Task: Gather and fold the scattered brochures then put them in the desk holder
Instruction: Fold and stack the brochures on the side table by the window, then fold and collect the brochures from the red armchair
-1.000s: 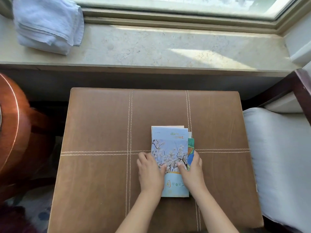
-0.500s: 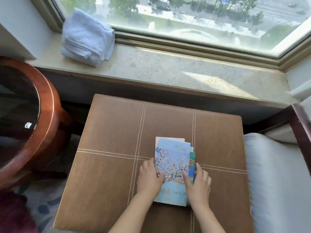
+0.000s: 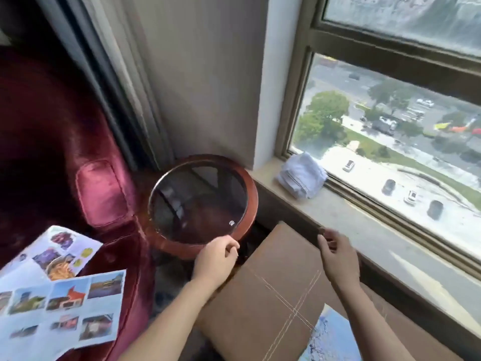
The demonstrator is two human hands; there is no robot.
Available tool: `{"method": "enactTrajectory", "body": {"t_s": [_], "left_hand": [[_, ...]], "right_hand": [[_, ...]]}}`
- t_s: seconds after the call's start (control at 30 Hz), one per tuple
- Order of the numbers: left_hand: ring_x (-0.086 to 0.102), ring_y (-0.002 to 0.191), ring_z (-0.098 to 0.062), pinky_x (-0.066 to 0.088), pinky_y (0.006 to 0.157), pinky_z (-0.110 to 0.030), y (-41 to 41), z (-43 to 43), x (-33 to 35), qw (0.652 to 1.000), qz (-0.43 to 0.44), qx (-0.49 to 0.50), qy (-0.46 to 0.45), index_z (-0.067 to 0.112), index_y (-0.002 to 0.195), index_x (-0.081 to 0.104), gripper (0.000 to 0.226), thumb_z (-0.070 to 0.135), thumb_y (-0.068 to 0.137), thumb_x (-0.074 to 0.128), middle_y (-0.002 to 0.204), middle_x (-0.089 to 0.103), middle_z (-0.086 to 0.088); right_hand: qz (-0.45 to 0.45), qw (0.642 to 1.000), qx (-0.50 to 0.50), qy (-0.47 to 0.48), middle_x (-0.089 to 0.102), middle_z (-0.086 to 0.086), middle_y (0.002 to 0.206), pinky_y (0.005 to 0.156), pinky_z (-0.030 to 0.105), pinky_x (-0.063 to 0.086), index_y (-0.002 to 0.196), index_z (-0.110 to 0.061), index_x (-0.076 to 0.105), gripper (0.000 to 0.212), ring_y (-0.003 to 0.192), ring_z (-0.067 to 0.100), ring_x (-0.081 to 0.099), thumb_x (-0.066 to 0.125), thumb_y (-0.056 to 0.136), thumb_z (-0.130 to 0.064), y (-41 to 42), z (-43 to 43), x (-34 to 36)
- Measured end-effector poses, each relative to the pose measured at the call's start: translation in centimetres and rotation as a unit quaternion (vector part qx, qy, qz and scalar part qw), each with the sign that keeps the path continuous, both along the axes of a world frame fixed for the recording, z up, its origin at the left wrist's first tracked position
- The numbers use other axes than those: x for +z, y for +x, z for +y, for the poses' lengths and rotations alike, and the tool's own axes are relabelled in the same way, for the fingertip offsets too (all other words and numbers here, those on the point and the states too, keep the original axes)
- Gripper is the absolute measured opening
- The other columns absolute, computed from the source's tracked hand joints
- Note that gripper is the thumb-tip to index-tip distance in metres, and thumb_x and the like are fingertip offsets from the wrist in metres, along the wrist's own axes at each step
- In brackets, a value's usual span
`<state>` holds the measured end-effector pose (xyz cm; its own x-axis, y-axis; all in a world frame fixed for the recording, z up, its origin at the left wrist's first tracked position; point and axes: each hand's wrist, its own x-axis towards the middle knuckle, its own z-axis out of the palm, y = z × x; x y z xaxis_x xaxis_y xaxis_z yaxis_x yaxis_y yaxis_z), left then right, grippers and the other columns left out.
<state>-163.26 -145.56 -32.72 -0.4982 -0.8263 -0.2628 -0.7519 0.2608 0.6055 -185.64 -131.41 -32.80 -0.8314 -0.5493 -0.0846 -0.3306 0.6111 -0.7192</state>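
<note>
Two unfolded brochures lie on the red velvet armchair [image 3: 52, 142] at the lower left: one with photo panels [image 3: 62, 311] in front, one with food pictures [image 3: 52, 252] behind it. The folded stack with the blue blossom brochure [image 3: 330, 337] rests on the brown leather stool [image 3: 270, 290] at the bottom right, partly cut off by the frame. My left hand [image 3: 214, 260] hovers over the stool's left edge, fingers loosely curled, holding nothing. My right hand [image 3: 338, 256] floats above the stool's far edge, fingers apart and empty. No desk holder is in view.
A round wooden side table with a dark glass top [image 3: 199, 204] stands between the armchair and the stool. A folded pale towel [image 3: 302, 175] sits on the stone window sill [image 3: 377, 230]. Curtains hang at the wall behind the armchair.
Both hands have let go of the folded stack and lifted off it. The view has swung sharply left, bringing the armchair and its unfolded brochures into sight.
</note>
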Motion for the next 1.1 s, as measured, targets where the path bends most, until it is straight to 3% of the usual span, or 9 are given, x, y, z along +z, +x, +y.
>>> {"method": "enactTrajectory", "body": {"t_s": [0.13,0.27,0.43,0.57,0.87,1.1], "left_hand": [[0.062,0.078,-0.011,0.052,0.076,-0.030,7.8,-4.9,6.2,0.993,0.029,0.105,-0.036,0.029,0.088,0.064,0.013,0.023,0.087,0.053,0.091,0.066,0.011],[0.064,0.086,-0.017,0.051,0.077,-0.031,16.3,-7.1,9.7,0.978,0.038,0.198,-0.060,0.027,0.092,0.066,0.015,0.021,0.087,0.054,0.094,0.068,0.008],[0.065,0.097,-0.020,0.053,0.084,-0.038,30.2,-7.0,10.2,0.956,0.013,0.291,-0.038,0.025,0.099,0.066,0.018,0.022,0.090,0.051,0.105,0.069,0.006],[0.065,0.097,-0.020,0.053,0.082,-0.036,41.2,-5.8,8.9,0.938,-0.018,0.345,-0.028,0.025,0.099,0.065,0.016,0.023,0.090,0.052,0.107,0.069,0.005],[0.065,0.092,-0.013,0.053,0.078,-0.029,57.1,-1.6,5.1,0.899,-0.065,0.433,0.016,0.024,0.099,0.065,0.016,0.024,0.089,0.052,0.106,0.069,0.008],[0.064,0.095,-0.010,0.053,0.078,-0.028,63.3,-4.8,4.1,0.893,-0.078,0.442,0.028,0.026,0.104,0.061,0.016,0.026,0.092,0.051,0.110,0.066,0.012]], "right_hand": [[0.003,0.989,0.139,-0.056,0.068,-0.007,0.100,0.079,0.033,0.052,0.100,-0.032,0.064,0.013,0.090,0.011,0.063,0.056,0.090,-0.031,7.0,-11.1,6.4],[0.028,0.961,0.265,-0.078,0.067,-0.003,0.101,0.086,0.038,0.052,0.109,-0.026,0.065,0.021,0.093,0.014,0.063,0.055,0.091,-0.029,16.5,-19.4,10.5],[0.030,0.909,0.408,-0.075,0.066,0.000,0.096,0.080,0.030,0.050,0.107,-0.025,0.066,0.021,0.087,0.018,0.064,0.057,0.088,-0.024,32.1,-24.1,10.4],[0.012,0.866,0.499,-0.019,0.067,0.003,0.099,0.082,0.034,0.052,0.112,-0.021,0.066,0.027,0.093,0.023,0.063,0.057,0.087,-0.020,43.9,-24.9,7.9],[-0.025,0.784,0.613,0.094,0.062,0.004,0.116,0.090,0.034,0.047,0.122,-0.022,0.060,0.033,0.114,0.024,0.055,0.054,0.090,-0.022,60.9,-23.0,2.2],[-0.011,0.761,0.641,0.100,0.063,0.000,0.122,0.091,0.034,0.049,0.122,-0.028,0.058,0.032,0.114,0.020,0.056,0.054,0.091,-0.023,67.5,-27.6,1.5]]}}
